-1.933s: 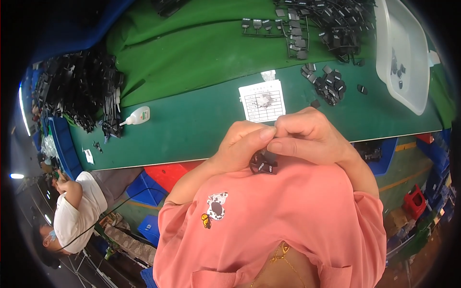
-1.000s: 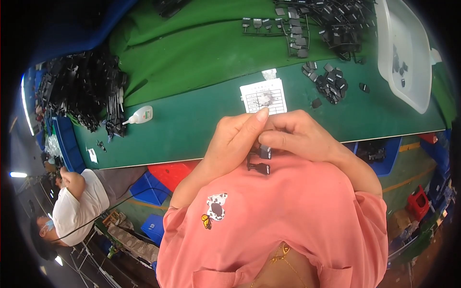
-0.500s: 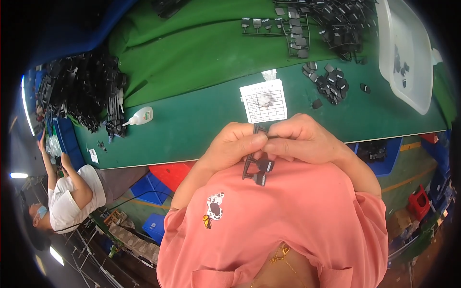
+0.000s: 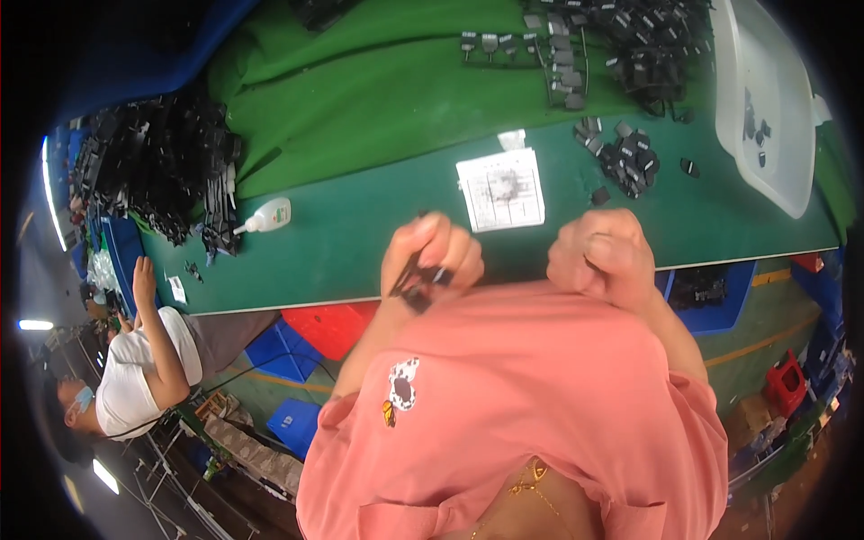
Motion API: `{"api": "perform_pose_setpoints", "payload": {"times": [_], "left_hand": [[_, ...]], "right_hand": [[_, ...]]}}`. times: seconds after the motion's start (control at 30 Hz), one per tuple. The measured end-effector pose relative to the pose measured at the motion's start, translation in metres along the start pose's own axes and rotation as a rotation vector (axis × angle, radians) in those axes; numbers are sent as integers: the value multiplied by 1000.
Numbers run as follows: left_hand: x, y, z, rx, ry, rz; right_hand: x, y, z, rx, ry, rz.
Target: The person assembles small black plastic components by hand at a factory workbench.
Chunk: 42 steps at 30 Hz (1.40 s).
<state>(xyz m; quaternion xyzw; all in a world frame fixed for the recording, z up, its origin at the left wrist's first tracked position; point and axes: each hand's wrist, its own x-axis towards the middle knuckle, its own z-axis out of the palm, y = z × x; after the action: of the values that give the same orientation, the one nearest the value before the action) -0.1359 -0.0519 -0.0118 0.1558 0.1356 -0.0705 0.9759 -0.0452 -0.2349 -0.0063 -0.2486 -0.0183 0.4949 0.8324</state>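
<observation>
Green tabletop [image 4: 351,256]: we face its long near edge on our side of the paper sheet [image 4: 498,205], where our pink shirt [image 4: 531,369] hides the middle of that edge.
Open room: bare green shows left of the sheet as far as the white bottle [image 4: 274,215]; right of the sheet, we see loose black tabs [image 4: 633,166] and, farther out, the white tub [image 4: 760,67].
Left hand [image 4: 438,252]: nearer us than the sheet and to its left, closed and gripping the black frame piece [image 4: 414,286].
Right hand [image 4: 605,255]: nearer us than the sheet and to its right, well apart from the other, fingers curled in; we cannot tell whether it holds anything.
Frame piece: thin dark bars, with a pale mark by the fingers; blurred and partly hidden from us, it pokes out on our side of the sheet.
</observation>
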Motion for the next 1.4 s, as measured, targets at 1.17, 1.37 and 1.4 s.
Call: {"api": "perform_pose_setpoints", "payload": {"times": [1.17, 1.37, 1.4], "left_hand": [[6, 13, 37, 784, 200, -394], [7, 11, 32, 1061, 19, -157], [5, 10, 28, 1004, 6, -178]], "right_hand": [[23, -5, 10, -738, -143, 202], [21, -2, 9, -738, -147, 236], [20, -1, 10, -679, -131, 252]]}}
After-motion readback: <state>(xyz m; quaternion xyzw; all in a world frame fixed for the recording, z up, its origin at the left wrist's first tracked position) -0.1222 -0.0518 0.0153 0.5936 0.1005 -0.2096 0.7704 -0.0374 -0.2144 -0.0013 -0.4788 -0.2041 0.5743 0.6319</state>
